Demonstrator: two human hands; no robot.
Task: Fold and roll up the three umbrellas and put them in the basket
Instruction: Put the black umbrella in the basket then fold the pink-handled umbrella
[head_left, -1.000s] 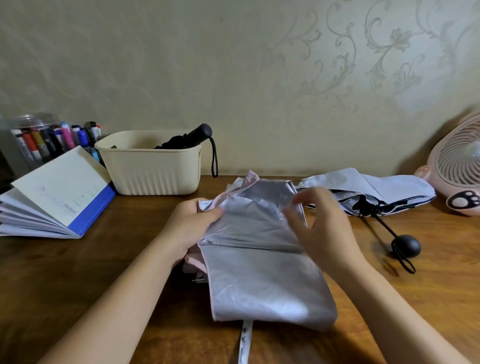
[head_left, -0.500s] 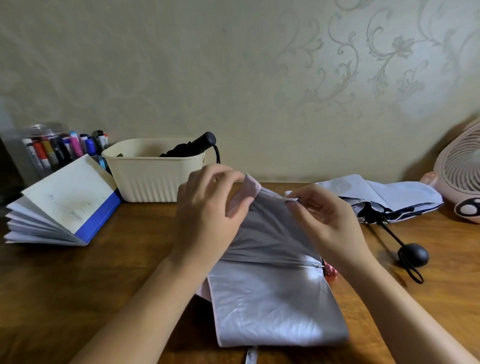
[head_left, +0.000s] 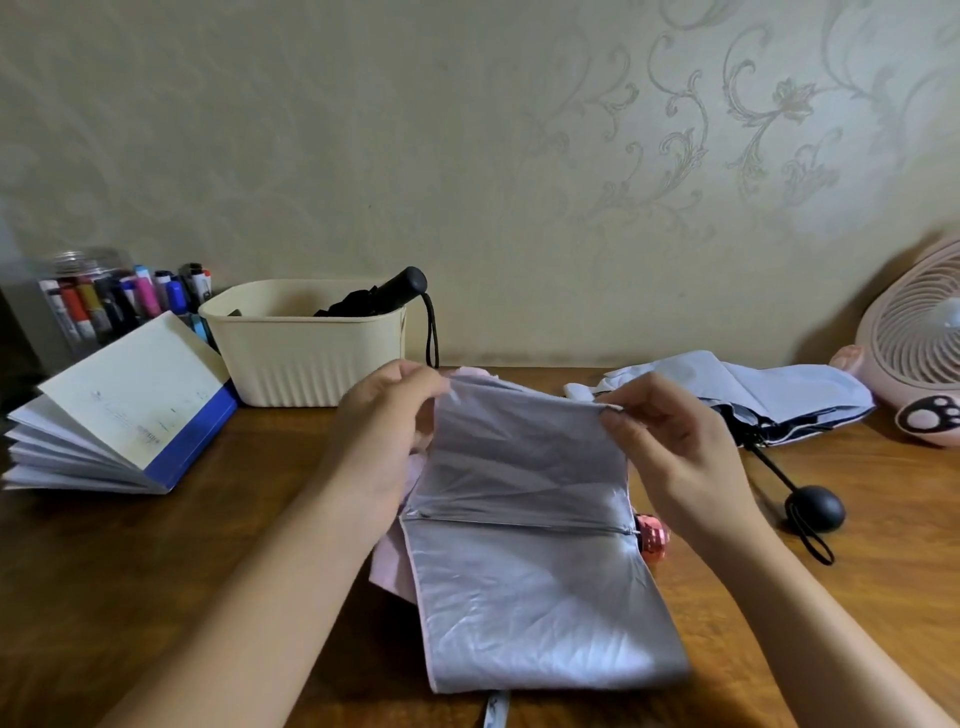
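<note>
A clear jar (head_left: 78, 260) at far left holds markers (head_left: 148, 293); the cream basket (head_left: 306, 358) holds a black umbrella (head_left: 384, 299), its handle over the right rim. An open book (head_left: 124, 410) leans before the jar. The left hand (head_left: 384, 431) and right hand (head_left: 675, 457) each pinch the top edge of the silver umbrella (head_left: 524, 545), which lies on the table (head_left: 156, 571); a pale umbrella (head_left: 769, 389) lies loose to its right, beside a pink fan (head_left: 919, 338)

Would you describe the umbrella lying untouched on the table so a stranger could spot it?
Start at the pink fan at the far right. Just left of it lies the pale blue umbrella, loosely bunched. Only it has a round black handle on a thin shaft.
</note>
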